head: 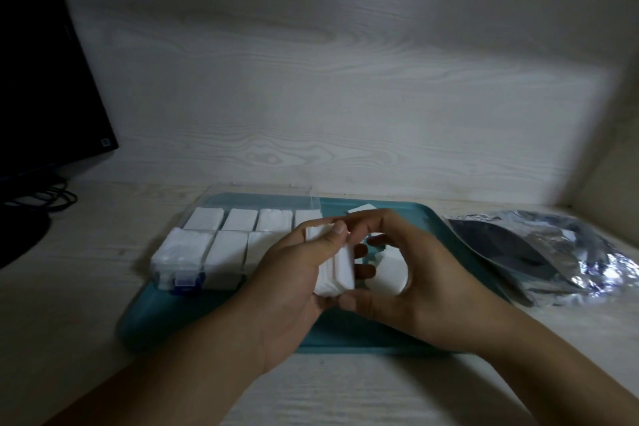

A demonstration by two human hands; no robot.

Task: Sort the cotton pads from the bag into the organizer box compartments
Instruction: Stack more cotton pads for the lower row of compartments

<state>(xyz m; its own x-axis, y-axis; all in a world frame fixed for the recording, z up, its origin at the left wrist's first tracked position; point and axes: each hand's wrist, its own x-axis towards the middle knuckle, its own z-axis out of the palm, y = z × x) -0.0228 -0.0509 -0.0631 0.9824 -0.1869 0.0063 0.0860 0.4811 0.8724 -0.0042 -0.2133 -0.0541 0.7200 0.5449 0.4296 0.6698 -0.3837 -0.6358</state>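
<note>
A clear organizer box (193, 273) with a blue latch stands on the left of a teal tray (446, 228); several of its compartments hold white cotton pads (226, 247). My left hand (294, 273) grips a stack of white cotton pads (337, 268) above the tray's middle. My right hand (411, 273) curls round the same stack from the right, thumb under it and fingers over its top. Loose white pads (390, 273) lie on the tray beneath my right hand, and one more pad (361, 209) lies at the tray's back. The shiny bag (539, 252) lies to the right of the tray.
A dark monitor (45, 79) with cables (52, 199) stands at the far left. A wood-grain wall (328, 79) rises right behind the tray. Light wooden desk surface (345, 391) lies in front of the tray.
</note>
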